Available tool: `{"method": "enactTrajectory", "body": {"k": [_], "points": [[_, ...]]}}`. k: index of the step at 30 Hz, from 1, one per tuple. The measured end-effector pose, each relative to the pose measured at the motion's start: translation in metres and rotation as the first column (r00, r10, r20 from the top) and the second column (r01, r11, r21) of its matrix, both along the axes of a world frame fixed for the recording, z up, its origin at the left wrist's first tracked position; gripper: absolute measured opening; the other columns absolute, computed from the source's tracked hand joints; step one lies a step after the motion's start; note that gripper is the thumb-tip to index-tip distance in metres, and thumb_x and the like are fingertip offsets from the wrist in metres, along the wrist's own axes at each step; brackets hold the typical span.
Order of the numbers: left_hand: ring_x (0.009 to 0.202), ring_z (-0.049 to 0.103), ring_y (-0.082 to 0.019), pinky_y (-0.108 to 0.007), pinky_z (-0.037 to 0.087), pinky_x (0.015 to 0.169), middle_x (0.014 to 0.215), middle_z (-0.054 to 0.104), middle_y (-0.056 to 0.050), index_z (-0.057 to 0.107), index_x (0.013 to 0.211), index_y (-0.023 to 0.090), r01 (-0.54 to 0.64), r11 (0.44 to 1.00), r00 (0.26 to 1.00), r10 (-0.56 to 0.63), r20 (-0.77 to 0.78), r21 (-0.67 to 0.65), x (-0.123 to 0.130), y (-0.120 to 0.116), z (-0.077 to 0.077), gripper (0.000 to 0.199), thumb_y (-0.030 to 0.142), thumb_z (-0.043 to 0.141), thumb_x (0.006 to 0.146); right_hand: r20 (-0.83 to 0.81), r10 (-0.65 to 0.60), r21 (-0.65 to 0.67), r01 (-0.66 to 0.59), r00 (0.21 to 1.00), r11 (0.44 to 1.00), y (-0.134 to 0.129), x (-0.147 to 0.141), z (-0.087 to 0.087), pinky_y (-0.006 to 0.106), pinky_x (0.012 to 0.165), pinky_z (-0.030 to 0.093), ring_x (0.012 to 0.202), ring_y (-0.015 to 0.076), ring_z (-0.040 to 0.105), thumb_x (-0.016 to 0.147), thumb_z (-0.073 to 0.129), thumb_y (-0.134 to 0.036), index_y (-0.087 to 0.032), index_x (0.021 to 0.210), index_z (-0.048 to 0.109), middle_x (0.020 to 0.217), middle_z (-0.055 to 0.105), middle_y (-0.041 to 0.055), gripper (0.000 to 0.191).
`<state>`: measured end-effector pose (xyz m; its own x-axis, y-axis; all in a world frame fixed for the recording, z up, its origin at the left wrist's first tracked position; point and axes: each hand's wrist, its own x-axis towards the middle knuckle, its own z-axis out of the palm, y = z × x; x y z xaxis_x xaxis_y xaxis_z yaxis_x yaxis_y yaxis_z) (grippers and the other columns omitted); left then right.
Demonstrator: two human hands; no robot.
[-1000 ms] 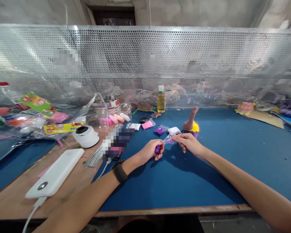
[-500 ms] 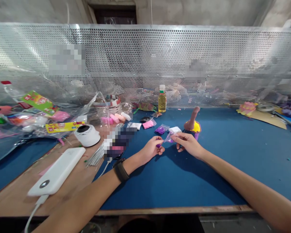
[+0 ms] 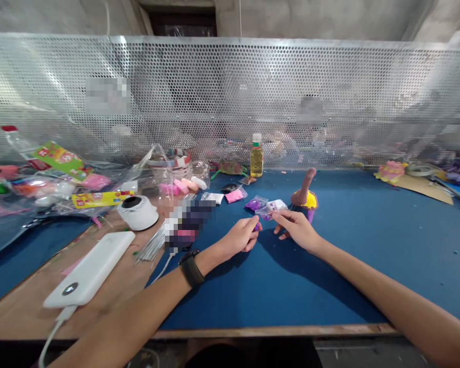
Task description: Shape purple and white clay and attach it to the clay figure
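My left hand (image 3: 240,236) is closed, with a small purple clay-like lump (image 3: 257,226) between thumb and fingers. Opposite it, my right hand (image 3: 298,230) pinches the edge of a small clear plastic bag (image 3: 266,212) with some purple in it. Just beyond lie a purple packet (image 3: 254,204) and a white packet (image 3: 277,204). Behind my right hand stands a modelled figure with a curved brown stalk (image 3: 305,188), a yellow rim and a purple base (image 3: 310,215). My fingertips partly hide the lump and the bag's edge.
A bottle of yellow liquid (image 3: 256,157) stands before the perforated metal screen (image 3: 230,76). Pink (image 3: 235,194) and black (image 3: 229,188) packets lie left of centre. Thin wires (image 3: 153,237), a white roll (image 3: 138,213), a power bank (image 3: 94,268) and plastic-wrapped goods crowd the left.
The purple lump has come away from the bag and sits in my left fingers, which have closed more. My right hand has shifted slightly left with the bag, which hangs free of my left hand.
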<state>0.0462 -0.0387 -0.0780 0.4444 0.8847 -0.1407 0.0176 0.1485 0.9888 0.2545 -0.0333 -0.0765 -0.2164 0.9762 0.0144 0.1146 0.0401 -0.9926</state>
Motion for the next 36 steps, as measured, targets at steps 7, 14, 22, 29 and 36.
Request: {"method": "enactTrajectory", "body": {"k": [7, 14, 22, 29, 36], "points": [[0.045, 0.043, -0.007, -0.019, 0.035, 0.043, 0.072, 0.041, 0.007, 0.052, 0.107, 0.019, -0.133, 0.985, 0.987, 0.142, 0.073, -0.111, 0.003, 0.007, 0.005, 0.016, 0.03, 0.046, 0.097, 0.039, -0.102, 0.11, 0.097, 0.994, 0.989, 0.0, 0.001, -0.002, 0.024, 0.053, 0.06, 0.068, 0.0143, 0.066, 0.084, 0.074, -0.058, -0.021, 0.109, 0.081, 0.091, 0.072, 0.0051, 0.046], [0.082, 0.066, -0.02, -0.03, 0.053, 0.075, 0.094, 0.067, -0.007, 0.052, 0.146, 0.016, -0.036, 0.912, 0.948, 0.161, -0.276, 0.409, -0.005, 0.002, 0.002, 0.05, 0.032, 0.052, 0.099, 0.095, -0.154, 0.213, 0.131, 0.984, 0.968, -0.003, 0.003, 0.004, 0.026, 0.051, 0.057, 0.069, 0.0151, 0.067, 0.083, 0.073, -0.059, -0.024, 0.105, 0.082, 0.111, 0.07, 0.008, 0.043], [0.106, 0.062, -0.027, -0.036, 0.048, 0.098, 0.123, 0.06, -0.013, 0.065, 0.14, 0.019, 0.282, 0.677, 0.778, 0.253, -0.575, 0.679, -0.02, 0.001, 0.006, 0.045, 0.038, 0.05, 0.102, 0.125, -0.187, 0.236, 0.154, 0.974, 0.96, 0.0, 0.006, 0.0, 0.027, 0.052, 0.056, 0.066, 0.0144, 0.066, 0.086, 0.071, -0.057, -0.024, 0.104, 0.082, 0.109, 0.07, 0.0076, 0.039], [0.104, 0.055, -0.026, -0.042, 0.045, 0.103, 0.112, 0.057, -0.013, 0.075, 0.126, 0.017, 0.41, 0.591, 0.734, 0.239, -0.636, 0.695, -0.023, 0.004, 0.003, 0.043, 0.041, 0.045, 0.105, 0.146, -0.175, 0.256, 0.133, 0.974, 0.958, -0.003, 0.004, 0.004, 0.027, 0.05, 0.053, 0.064, 0.0151, 0.065, 0.085, 0.072, -0.06, -0.022, 0.093, 0.081, 0.102, 0.071, 0.007, 0.04], [0.108, 0.063, -0.026, -0.038, 0.047, 0.101, 0.119, 0.066, -0.012, 0.074, 0.118, 0.02, 0.222, 0.651, 0.852, 0.232, -0.469, 0.726, -0.02, 0.009, 0.0, 0.028, 0.035, 0.058, 0.1, 0.162, -0.206, 0.225, 0.167, 0.965, 0.96, -0.002, 0.005, 0.004, 0.029, 0.051, 0.052, 0.062, 0.0175, 0.065, 0.085, 0.072, -0.059, -0.023, 0.105, 0.08, 0.089, 0.074, 0.0065, 0.042]]}}
